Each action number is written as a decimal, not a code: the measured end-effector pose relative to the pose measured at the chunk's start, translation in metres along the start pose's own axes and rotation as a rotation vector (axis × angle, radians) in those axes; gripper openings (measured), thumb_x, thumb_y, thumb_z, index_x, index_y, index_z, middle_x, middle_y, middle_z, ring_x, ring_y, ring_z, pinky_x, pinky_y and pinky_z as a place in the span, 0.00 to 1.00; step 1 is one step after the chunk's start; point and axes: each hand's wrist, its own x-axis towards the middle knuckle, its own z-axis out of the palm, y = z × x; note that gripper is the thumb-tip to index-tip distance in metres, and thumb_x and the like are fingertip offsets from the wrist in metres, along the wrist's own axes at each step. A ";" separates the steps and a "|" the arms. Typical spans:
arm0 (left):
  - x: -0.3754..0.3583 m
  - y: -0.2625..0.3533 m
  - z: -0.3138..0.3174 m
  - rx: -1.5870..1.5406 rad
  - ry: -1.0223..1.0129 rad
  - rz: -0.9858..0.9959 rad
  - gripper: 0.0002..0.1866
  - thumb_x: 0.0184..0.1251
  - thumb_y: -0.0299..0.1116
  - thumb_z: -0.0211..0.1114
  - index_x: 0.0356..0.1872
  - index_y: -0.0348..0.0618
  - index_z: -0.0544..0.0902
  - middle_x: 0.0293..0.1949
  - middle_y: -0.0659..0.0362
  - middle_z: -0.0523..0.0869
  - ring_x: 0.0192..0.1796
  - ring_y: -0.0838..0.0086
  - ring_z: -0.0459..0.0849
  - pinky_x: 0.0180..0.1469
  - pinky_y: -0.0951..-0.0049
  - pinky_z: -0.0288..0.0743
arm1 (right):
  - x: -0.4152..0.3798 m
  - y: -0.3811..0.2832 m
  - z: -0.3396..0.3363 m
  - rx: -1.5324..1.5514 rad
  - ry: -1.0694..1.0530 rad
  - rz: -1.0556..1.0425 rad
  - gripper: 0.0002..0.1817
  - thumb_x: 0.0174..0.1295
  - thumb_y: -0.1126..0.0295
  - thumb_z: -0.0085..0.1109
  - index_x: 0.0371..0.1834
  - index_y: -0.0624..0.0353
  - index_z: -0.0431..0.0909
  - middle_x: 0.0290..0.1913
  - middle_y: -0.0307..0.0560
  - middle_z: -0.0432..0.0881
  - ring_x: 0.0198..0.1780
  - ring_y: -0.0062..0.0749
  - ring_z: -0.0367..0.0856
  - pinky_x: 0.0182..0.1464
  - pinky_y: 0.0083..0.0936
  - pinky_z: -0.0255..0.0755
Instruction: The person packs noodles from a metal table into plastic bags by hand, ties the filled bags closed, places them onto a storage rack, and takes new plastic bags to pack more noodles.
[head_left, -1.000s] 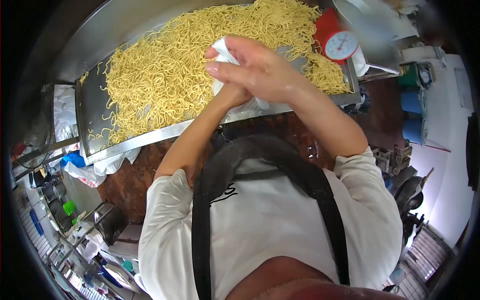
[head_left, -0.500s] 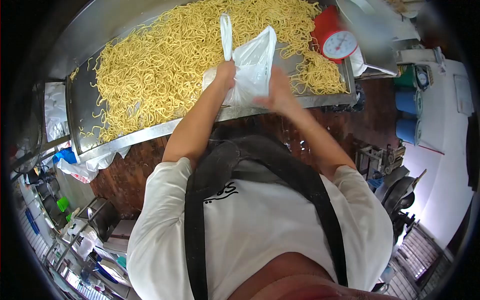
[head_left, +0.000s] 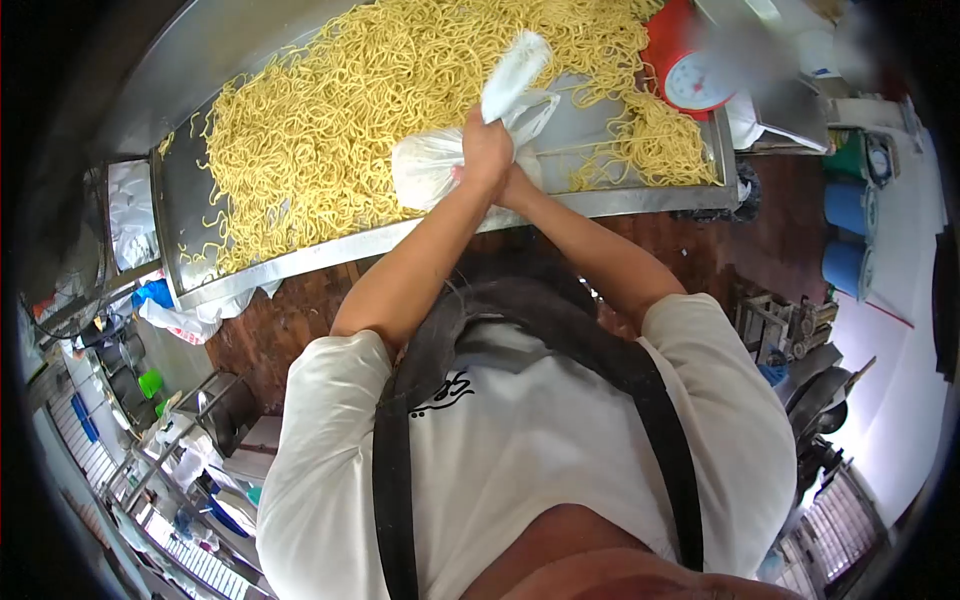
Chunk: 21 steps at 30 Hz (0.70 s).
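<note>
A filled white plastic bag [head_left: 425, 168] rests at the near edge of the metal tray, tilted to the left. My left hand [head_left: 488, 148] is closed round the bag's gathered top, and one twisted handle [head_left: 515, 75] sticks up out of the fist. Crossed under the left wrist, my right hand [head_left: 518, 188] is pressed against the bag's neck; its fingers are mostly hidden. A second loose handle loop [head_left: 538, 112] stands out to the right. Yellow noodles [head_left: 320, 130] lie spread around and behind the bag.
The noodles cover much of a wide metal tray [head_left: 330, 248] with a raised rim. A red dial scale [head_left: 675, 50] stands at its right end. White plastic bags [head_left: 190, 318] hang at the left corner. Blue containers [head_left: 845, 235] stand off to the right, above stacked pans [head_left: 820, 400].
My right hand has moved left from the bag's side to beneath my left wrist. The bag's top is now gathered and twisted, its handle leans right, and its body has tipped left.
</note>
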 end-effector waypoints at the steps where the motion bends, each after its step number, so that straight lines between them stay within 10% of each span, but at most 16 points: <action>1: -0.006 0.009 -0.001 -0.221 0.007 -0.084 0.15 0.71 0.27 0.49 0.51 0.34 0.79 0.38 0.49 0.84 0.44 0.67 0.83 0.44 0.67 0.77 | 0.005 0.013 0.007 0.162 0.035 0.016 0.36 0.58 0.54 0.68 0.68 0.58 0.68 0.71 0.57 0.67 0.74 0.46 0.58 0.76 0.40 0.49; 3: -0.006 0.022 -0.012 -0.555 0.063 -0.233 0.15 0.70 0.25 0.49 0.53 0.34 0.78 0.42 0.50 0.84 0.44 0.65 0.83 0.46 0.66 0.77 | 0.010 0.013 0.015 0.581 0.117 0.062 0.34 0.61 0.58 0.66 0.68 0.59 0.67 0.69 0.55 0.70 0.71 0.43 0.64 0.73 0.38 0.56; 5: -0.007 0.030 -0.037 -0.753 0.027 -0.379 0.15 0.71 0.24 0.50 0.57 0.36 0.75 0.47 0.51 0.82 0.45 0.64 0.82 0.49 0.65 0.77 | 0.010 -0.024 -0.003 0.010 0.102 -0.171 0.24 0.66 0.66 0.61 0.63 0.62 0.73 0.59 0.53 0.80 0.62 0.38 0.75 0.63 0.36 0.69; 7: 0.003 0.010 -0.065 -0.932 -0.010 -0.368 0.11 0.74 0.24 0.53 0.52 0.36 0.77 0.46 0.52 0.81 0.47 0.65 0.81 0.50 0.63 0.78 | 0.019 -0.040 -0.002 0.195 0.076 -0.049 0.19 0.67 0.70 0.58 0.60 0.63 0.75 0.55 0.49 0.82 0.58 0.34 0.78 0.61 0.31 0.70; 12: -0.058 -0.044 -0.153 -0.649 0.221 -0.266 0.28 0.69 0.35 0.58 0.67 0.34 0.63 0.52 0.55 0.76 0.56 0.68 0.75 0.66 0.64 0.65 | 0.030 -0.036 -0.005 0.792 0.093 0.221 0.10 0.65 0.75 0.55 0.46 0.69 0.79 0.40 0.51 0.86 0.46 0.39 0.83 0.61 0.34 0.73; 16: -0.117 -0.100 -0.148 -0.734 0.007 -0.927 0.34 0.78 0.51 0.49 0.72 0.34 0.57 0.71 0.42 0.63 0.70 0.45 0.66 0.68 0.48 0.66 | 0.025 -0.038 -0.005 1.087 0.068 0.160 0.06 0.67 0.72 0.52 0.41 0.63 0.76 0.21 0.40 0.73 0.28 0.33 0.77 0.61 0.45 0.74; 21: -0.059 -0.061 -0.133 -1.004 -0.155 -0.816 0.35 0.78 0.53 0.47 0.76 0.45 0.51 0.77 0.47 0.53 0.73 0.48 0.61 0.69 0.28 0.53 | 0.022 -0.052 0.003 1.196 -0.017 0.316 0.07 0.70 0.67 0.52 0.40 0.59 0.73 0.18 0.33 0.64 0.21 0.24 0.64 0.60 0.46 0.74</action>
